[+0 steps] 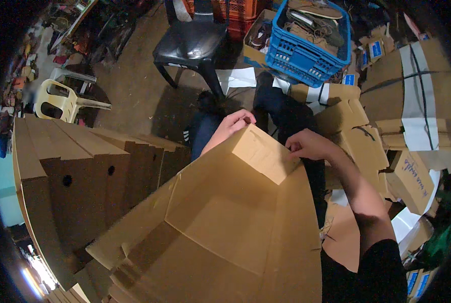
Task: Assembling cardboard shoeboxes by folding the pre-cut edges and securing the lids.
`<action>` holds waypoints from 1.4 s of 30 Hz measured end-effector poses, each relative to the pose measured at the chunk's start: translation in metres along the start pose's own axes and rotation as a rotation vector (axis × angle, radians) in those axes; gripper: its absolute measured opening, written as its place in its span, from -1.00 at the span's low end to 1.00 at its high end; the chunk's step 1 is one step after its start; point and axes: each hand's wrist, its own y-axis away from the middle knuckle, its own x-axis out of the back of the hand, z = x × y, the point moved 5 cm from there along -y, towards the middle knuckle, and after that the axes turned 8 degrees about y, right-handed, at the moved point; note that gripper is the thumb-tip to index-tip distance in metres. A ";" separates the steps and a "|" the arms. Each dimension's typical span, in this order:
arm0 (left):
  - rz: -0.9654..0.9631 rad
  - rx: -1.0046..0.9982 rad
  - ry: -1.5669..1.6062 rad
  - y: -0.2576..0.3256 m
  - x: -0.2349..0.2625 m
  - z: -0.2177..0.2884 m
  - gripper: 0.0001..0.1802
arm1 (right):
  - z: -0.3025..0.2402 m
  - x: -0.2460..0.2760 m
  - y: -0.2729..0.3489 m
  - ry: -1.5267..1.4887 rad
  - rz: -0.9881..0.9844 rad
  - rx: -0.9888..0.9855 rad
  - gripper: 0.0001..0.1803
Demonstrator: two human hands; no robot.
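A partly folded brown cardboard box spreads across my lap, its near part lying open toward me. Its far end wall stands up between my hands. My left hand is closed round the left corner of that wall, fingers curled over the outside. At the right corner, my right hand pinches the edge with thumb and fingers. The fingertips behind the cardboard are partly hidden. Below the box, my dark trousers show.
Several folded cardboard boxes with round holes stand in a row at my left. Beyond are a black plastic chair, a cream plastic chair and a blue crate of shoes. Flat cardboard bundles are stacked at right.
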 end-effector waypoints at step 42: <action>0.136 0.280 0.396 -0.024 0.042 -0.041 -0.66 | -0.203 0.080 0.181 -0.338 0.196 0.966 -0.49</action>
